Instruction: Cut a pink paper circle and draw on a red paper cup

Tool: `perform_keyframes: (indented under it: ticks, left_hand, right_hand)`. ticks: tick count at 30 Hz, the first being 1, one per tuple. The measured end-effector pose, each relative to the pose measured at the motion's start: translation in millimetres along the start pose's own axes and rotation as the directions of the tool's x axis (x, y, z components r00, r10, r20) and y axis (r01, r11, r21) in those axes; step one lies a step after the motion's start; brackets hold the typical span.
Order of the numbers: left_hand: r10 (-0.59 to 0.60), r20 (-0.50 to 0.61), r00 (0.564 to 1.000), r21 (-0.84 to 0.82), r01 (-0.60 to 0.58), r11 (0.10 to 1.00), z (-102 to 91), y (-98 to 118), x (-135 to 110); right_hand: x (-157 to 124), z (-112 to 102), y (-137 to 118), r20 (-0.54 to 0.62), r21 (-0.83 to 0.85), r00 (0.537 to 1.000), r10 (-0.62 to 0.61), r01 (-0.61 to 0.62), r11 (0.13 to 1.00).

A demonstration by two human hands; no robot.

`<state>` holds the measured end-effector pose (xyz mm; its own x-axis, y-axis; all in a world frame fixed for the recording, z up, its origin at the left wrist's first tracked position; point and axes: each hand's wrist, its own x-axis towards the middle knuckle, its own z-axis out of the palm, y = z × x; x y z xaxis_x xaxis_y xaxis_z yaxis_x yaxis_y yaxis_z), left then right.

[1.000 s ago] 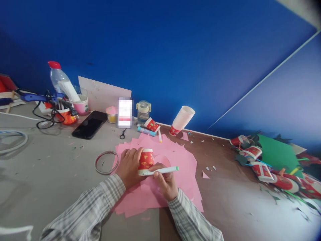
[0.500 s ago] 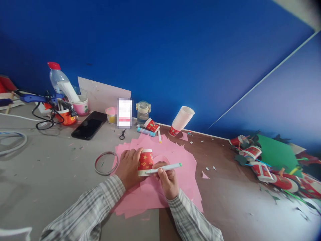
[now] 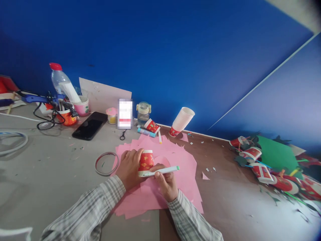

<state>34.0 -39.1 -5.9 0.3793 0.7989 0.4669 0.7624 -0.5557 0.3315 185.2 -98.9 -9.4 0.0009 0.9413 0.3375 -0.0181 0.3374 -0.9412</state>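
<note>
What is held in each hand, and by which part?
The left hand holds the red cup by its side; the right hand holds the marker by its barrel, nearer the tip.

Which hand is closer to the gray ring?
Left. The left hand is just beside the gray ring, holding a cup; the right hand is farther right, holding a pen.

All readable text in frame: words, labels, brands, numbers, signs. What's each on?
None readable.
White upright panel: pixelated, unreadable.
Blue tube: any print too small.
Held red cup: star and other motifs, no legible letters.
Marker: no legible text.
</note>
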Motion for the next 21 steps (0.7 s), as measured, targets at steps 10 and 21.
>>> perform_keyframes:
  ticks: [10,21]
  left_hand:
    - [0.004,-0.006,1.0,0.007,-0.004,1.0,4.5,-2.4,-0.7]
    - [-0.021,0.028,0.999,-0.02,0.021,1.0,-2.5,2.6,0.9]
  right_hand:
    - [0.5,-0.4,4.3,-0.151,0.052,0.988,0.039,-0.032,0.998]
    - [0.8,1.0,-3.0,-0.016,-0.023,1.0,-0.023,0.023,0.999]
